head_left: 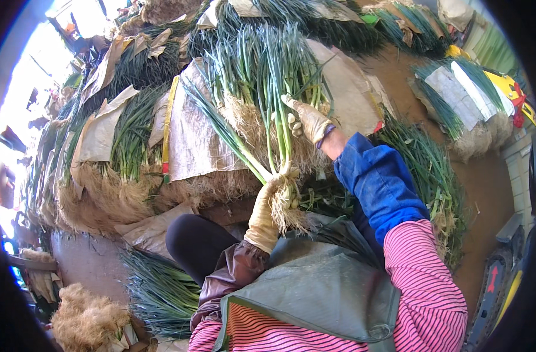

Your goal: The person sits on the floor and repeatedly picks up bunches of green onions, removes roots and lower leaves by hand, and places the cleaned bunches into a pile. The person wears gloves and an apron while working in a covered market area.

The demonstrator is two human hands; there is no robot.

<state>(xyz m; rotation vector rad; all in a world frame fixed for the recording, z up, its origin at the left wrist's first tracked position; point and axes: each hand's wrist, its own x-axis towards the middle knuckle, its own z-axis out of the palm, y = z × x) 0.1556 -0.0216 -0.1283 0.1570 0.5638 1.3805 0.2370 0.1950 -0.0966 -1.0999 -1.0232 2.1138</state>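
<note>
My left hand (267,208), in a cream work glove, is closed around the root end of several green onions (255,166), whose long leaves fan up and leftward, with pale stringy roots (288,206) hanging beside the glove. My right hand (301,120), also gloved, is higher up at the green stalks, its fingers bent against them. Behind both hands lies a dense heap of green onions (244,70) on pale sacking (194,132), roots toward me. My dark green apron (315,293) covers my lap.
More bundled onions (127,141) under paper sheets line the left and back. Loose bundles lie by my left knee (159,293) and to the right (423,176). A covered bundle (455,97) and a yellow-red object (514,100) sit at upper right, a tracked machine (488,293) at lower right.
</note>
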